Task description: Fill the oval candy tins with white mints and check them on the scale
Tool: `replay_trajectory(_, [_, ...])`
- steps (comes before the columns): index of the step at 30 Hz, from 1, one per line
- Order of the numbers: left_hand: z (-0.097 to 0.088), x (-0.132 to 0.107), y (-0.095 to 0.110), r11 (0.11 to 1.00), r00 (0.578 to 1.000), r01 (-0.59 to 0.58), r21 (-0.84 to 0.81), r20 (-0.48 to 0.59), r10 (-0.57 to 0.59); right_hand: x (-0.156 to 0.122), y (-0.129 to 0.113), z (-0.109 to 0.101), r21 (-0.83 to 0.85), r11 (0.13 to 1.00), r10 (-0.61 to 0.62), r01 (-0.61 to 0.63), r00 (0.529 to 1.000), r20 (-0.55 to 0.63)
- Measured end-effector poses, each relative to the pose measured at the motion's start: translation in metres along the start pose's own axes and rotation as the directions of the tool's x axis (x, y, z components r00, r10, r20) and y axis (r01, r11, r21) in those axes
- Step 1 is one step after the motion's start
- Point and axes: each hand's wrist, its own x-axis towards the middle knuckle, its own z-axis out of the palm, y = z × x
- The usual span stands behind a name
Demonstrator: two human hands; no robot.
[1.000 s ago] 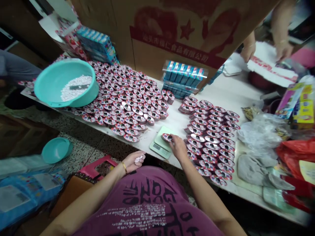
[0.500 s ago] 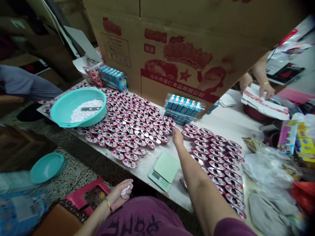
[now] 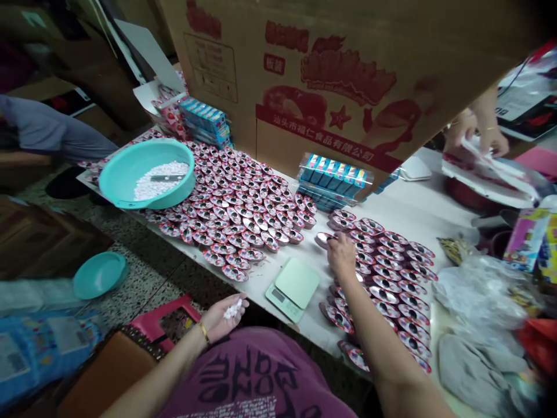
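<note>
My left hand rests palm up near my lap, cupped around a few small white candies. My right hand reaches over the white table and pinches a small round pink tin at the near left corner of the right-hand group of tins. A pale green digital scale sits bare at the table's front edge, just left of my right wrist. A larger spread of the same tins covers the table's left part.
A teal basin with white candies stands at the table's left end. Blue boxed packs lean against a big cardboard carton. Another person's hands handle packaging at far right. Plastic bags, a pink stool and a small teal bowl lie around.
My right hand left the scale, reached to the far spread of tins, then came back to the right group holding a tin. The scale now has nothing on it. The left hand stayed cupped.
</note>
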Motion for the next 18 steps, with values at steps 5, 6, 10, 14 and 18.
replay_trajectory(5, [0.030, 0.003, 0.000, 0.998, 0.996, 0.043, -0.036, 0.081, -0.040, -0.076, -0.054, -0.017, 0.150, 0.955, -0.271, 0.256, 0.959, 0.084])
replay_trajectory(6, [0.034, 0.005, 0.000, 0.998, 0.991, 0.054, -0.024, 0.121, -0.051, -0.086, -0.061, -0.017, 0.170, 0.950, -0.282, 0.262, 0.953, 0.108])
replay_trajectory(10, [0.041, 0.008, -0.005, 0.996, 0.970, 0.082, 0.023, 0.228, -0.085, -0.111, -0.085, -0.018, 0.258, 0.944, -0.235, 0.206, 0.968, 0.088])
replay_trajectory(14, [0.034, 0.007, -0.013, 0.996, 0.965, 0.078, 0.046, 0.246, -0.087, -0.127, -0.128, -0.035, 0.423, 0.824, -0.456, 0.378, 0.885, 0.096])
replay_trajectory(18, [0.019, 0.005, -0.021, 0.992, 0.976, 0.076, 0.102, 0.195, -0.094, -0.137, -0.166, -0.041, 0.479, 0.736, -0.632, 0.478, 0.739, 0.234])
